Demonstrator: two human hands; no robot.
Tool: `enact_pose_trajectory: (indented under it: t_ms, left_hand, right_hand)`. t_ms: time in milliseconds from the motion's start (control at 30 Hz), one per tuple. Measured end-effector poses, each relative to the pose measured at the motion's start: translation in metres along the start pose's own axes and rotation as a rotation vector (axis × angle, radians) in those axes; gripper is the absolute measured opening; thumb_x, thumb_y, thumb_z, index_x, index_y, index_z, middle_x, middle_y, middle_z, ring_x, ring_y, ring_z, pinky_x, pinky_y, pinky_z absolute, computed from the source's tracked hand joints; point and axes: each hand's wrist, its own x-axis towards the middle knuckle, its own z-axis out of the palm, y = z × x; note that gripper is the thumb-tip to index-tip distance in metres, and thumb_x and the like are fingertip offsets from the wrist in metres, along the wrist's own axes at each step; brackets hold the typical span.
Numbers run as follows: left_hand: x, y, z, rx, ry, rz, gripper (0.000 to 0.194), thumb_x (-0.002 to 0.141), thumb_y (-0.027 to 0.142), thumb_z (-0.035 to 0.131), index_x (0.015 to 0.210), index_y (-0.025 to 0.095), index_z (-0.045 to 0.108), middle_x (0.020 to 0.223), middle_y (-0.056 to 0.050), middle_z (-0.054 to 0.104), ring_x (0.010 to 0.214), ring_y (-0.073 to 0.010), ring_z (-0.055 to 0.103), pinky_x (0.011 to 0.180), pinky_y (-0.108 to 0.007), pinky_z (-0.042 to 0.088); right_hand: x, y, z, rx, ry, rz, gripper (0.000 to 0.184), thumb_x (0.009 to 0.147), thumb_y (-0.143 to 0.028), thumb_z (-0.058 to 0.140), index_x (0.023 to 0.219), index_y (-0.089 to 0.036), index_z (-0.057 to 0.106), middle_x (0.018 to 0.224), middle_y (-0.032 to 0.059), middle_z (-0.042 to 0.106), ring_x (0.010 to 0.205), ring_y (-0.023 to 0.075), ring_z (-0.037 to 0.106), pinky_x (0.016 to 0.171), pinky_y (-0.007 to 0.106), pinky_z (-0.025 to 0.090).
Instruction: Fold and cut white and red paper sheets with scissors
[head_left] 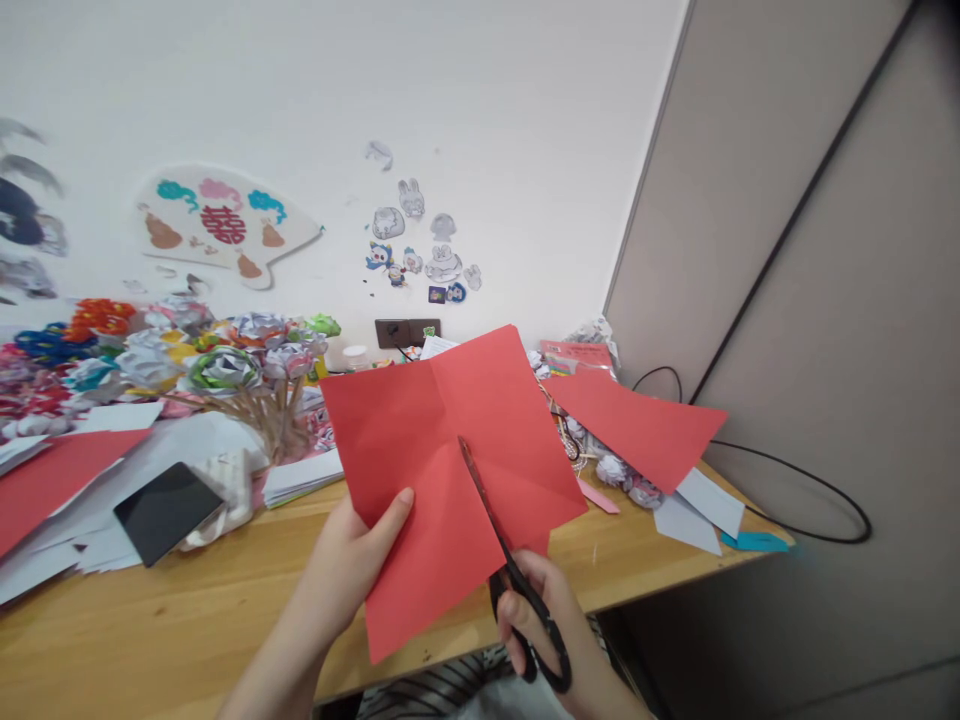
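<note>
A creased sheet of red paper (397, 420) is held up over the front of the desk. My left hand (367, 550) grips its left side, thumb on top and the other fingers hidden behind. Black-handled scissors (536, 615) are in my right hand (544, 600), fingers wrapped through the loops. Their blades lie along a cut running from the lower edge towards the middle of the sheet, with the tip near the centre crease. Right of the cut, the paper hangs as a separate flap.
A wooden desk (187, 640) holds a phone (166, 512), paper flowers (225, 370) and white sheets at left. Another red piece (637, 425), crumpled paper flowers and white scraps (686, 522) lie at right. A black cable (817, 490) loops beyond the right edge.
</note>
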Motion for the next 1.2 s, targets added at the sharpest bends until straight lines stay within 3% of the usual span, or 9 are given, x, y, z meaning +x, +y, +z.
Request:
enact_pose_trajectory:
  t_ms: [200, 367, 500, 633, 700, 933, 1200]
  left_hand:
    - [-0.003, 0.005, 0.002, 0.003, 0.025, 0.029, 0.036, 0.067, 0.045, 0.059, 0.092, 0.018, 0.063, 0.101, -0.009, 0.068, 0.093, -0.0303, 0.061, 0.075, -0.038, 0.052]
    - [0.0, 0.003, -0.003, 0.004, 0.008, 0.024, 0.034, 0.067, 0.044, 0.06, 0.092, 0.02, 0.062, 0.104, -0.007, 0.067, 0.093, -0.0281, 0.062, 0.073, -0.033, 0.052]
    - [0.002, 0.005, -0.009, -0.12, -0.04, -0.113, 0.029, 0.068, 0.036, 0.062, 0.092, 0.02, 0.061, 0.093, -0.006, 0.071, 0.077, -0.0233, 0.066, 0.057, -0.027, 0.053]
    - [0.002, 0.01, -0.01, -0.181, -0.08, -0.307, 0.023, 0.069, 0.02, 0.062, 0.092, 0.017, 0.059, 0.065, -0.002, 0.07, 0.049, -0.0153, 0.063, 0.045, -0.021, 0.049]
    - [0.002, 0.01, -0.009, -0.216, -0.113, -0.351, 0.025, 0.069, 0.02, 0.063, 0.093, 0.017, 0.059, 0.058, -0.001, 0.069, 0.044, -0.0139, 0.06, 0.042, -0.02, 0.047]
    - [-0.001, -0.004, 0.003, -0.305, -0.219, -0.357, 0.025, 0.069, 0.029, 0.064, 0.09, 0.016, 0.058, 0.075, -0.005, 0.072, 0.056, -0.0173, 0.065, 0.052, -0.025, 0.051]
    - [-0.006, -0.011, 0.013, -0.222, -0.153, -0.242, 0.039, 0.068, 0.038, 0.061, 0.098, 0.013, 0.059, 0.088, -0.011, 0.071, 0.072, -0.0243, 0.066, 0.061, -0.032, 0.052]
  right_hand:
    - [0.003, 0.001, 0.001, -0.073, -0.009, 0.039, 0.05, 0.061, -0.061, 0.062, 0.068, -0.015, 0.043, 0.049, -0.0067, 0.046, 0.028, 0.0, 0.033, 0.028, 0.012, 0.021]
    - [0.002, 0.004, -0.006, -0.012, -0.064, 0.015, 0.048, 0.065, -0.058, 0.061, 0.075, -0.014, 0.047, 0.05, -0.0056, 0.048, 0.031, 0.0014, 0.036, 0.03, 0.013, 0.023]
    - [-0.003, 0.008, -0.021, 0.172, -0.197, 0.021, 0.05, 0.075, -0.058, 0.052, 0.091, -0.011, 0.05, 0.059, -0.0009, 0.052, 0.038, 0.0041, 0.041, 0.036, 0.016, 0.029]
    - [-0.007, 0.01, -0.032, 0.336, -0.294, 0.115, 0.05, 0.08, -0.059, 0.041, 0.093, -0.012, 0.054, 0.06, 0.001, 0.052, 0.041, 0.0061, 0.043, 0.04, 0.019, 0.032]
    - [-0.005, 0.011, -0.033, 0.351, -0.305, 0.135, 0.049, 0.081, -0.058, 0.041, 0.092, -0.012, 0.055, 0.06, 0.0007, 0.052, 0.04, 0.006, 0.043, 0.04, 0.019, 0.032]
    - [0.005, 0.011, -0.029, 0.146, -0.194, 0.078, 0.041, 0.079, -0.053, 0.049, 0.081, -0.013, 0.051, 0.058, -0.001, 0.052, 0.04, 0.0057, 0.045, 0.038, 0.016, 0.03]
    - [0.004, 0.001, -0.005, 0.09, 0.07, 0.133, 0.047, 0.06, -0.059, 0.064, 0.064, -0.014, 0.048, 0.047, -0.0046, 0.045, 0.036, 0.0048, 0.04, 0.038, 0.017, 0.029]
